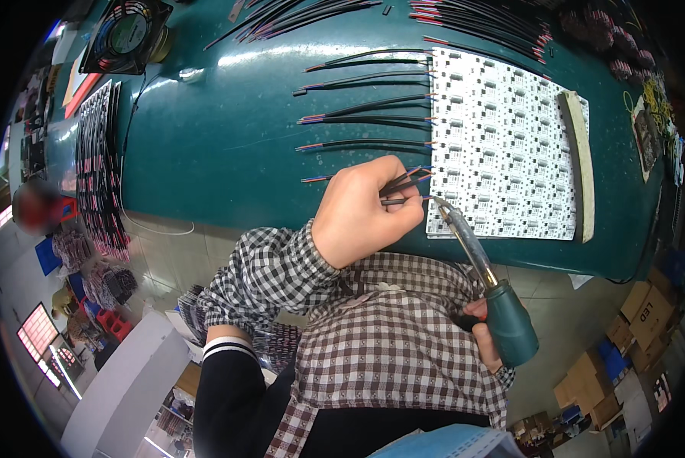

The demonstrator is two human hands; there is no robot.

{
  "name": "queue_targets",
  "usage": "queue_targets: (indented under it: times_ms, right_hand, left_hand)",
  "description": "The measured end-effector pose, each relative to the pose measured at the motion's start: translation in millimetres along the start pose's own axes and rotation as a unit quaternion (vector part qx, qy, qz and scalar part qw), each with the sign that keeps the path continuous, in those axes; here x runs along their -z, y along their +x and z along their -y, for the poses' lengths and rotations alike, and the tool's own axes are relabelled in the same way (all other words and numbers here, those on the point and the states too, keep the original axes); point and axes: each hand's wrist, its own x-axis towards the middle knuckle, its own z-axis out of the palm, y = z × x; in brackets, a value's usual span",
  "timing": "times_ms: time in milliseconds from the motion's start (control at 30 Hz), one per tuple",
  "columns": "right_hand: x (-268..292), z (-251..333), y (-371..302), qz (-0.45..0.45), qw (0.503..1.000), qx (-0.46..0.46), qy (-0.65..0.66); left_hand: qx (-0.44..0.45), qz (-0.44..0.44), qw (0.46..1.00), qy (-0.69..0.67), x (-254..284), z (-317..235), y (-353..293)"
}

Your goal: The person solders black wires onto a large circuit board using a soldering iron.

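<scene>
Electronics workshop, soldering iron (510, 317), circuit boards (503, 153), wires (476, 21), cartons (648, 317)

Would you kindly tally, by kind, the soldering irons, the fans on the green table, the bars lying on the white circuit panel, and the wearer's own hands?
Soldering iron: 1
Fan: 1
Bar: 1
Left hand and right hand: 2
Total: 5

Print on a brown box (646, 320), a black fan (126, 34) and the white sheet of boards (503, 153) before me.
Down to my right, the box's side bears one short word in dark capital letters, the only print I can read clearly. At the top left, the fan's round hub carries a label with small marks, too small for me to make out. Tiny dark markings repeat all over my sheet, and I cannot tell any letters among them.
</scene>
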Motion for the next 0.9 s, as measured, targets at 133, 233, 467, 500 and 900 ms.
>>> queue_targets:
  times_ms: [133,233,467,500,900]
  right_hand:
    - [-1.4,-1.2,-0.1,-0.012,1.0,-0.004,0.012]
    - [0.8,-0.3,0.7,0.0,1.0,0.017,-0.017]
    - [-2.9,3.9,1.6,-0.043,0.999,0.006,0.018]
    - [2.5,7.2,8.0,-0.014,0.997,0.056,-0.043]
    - [1.7,1.3,3.8,-0.042,0.998,0.012,0.047]
  left_hand:
    - [-0.016,-0.007,1.0,-0.006,-1.3,2.6,-0.1]
    - [-0.004,-0.003,1.0,-0.004,-0.8,0.3,-0.8]
    - [-0.009,-0.005,1.0,0.006,-1.5,0.4,-0.3]
    - [-0.006,-0.007,1.0,0.002,-1.8,1.4,-0.7]
    - [-0.016,-0.011,1.0,-0.006,-4.2,4.3,-0.7]
